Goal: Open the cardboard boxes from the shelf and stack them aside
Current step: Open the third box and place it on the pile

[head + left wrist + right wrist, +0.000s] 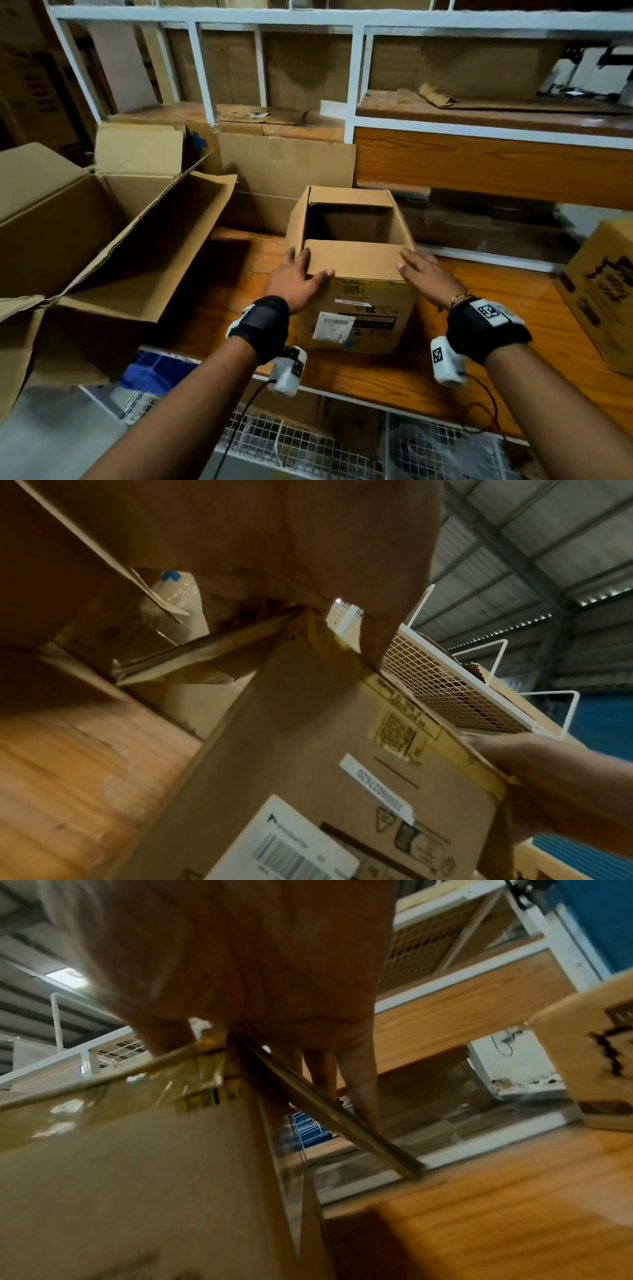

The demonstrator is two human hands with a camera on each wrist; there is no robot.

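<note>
Small cardboard box (pixel 356 301), counter (pixel 394 373) centre: label print blurred, unreadable. Left hand (pixel 294 279) at 9 o'clock, right hand (pixel 430 274) at 3 o'clock, both flat, fingers straight, pressing near flap (pixel 352 257); box interior dark.

Count: 3 cardboard boxes on the shelf – one small open box (pixel 356 294) under the fingers, one large open box (pixel 85 233) left of them, one closed printed box (pixel 603 291) right of them. 2 hands, left hand (pixel 296 277) and right hand (pixel 428 274).
</note>
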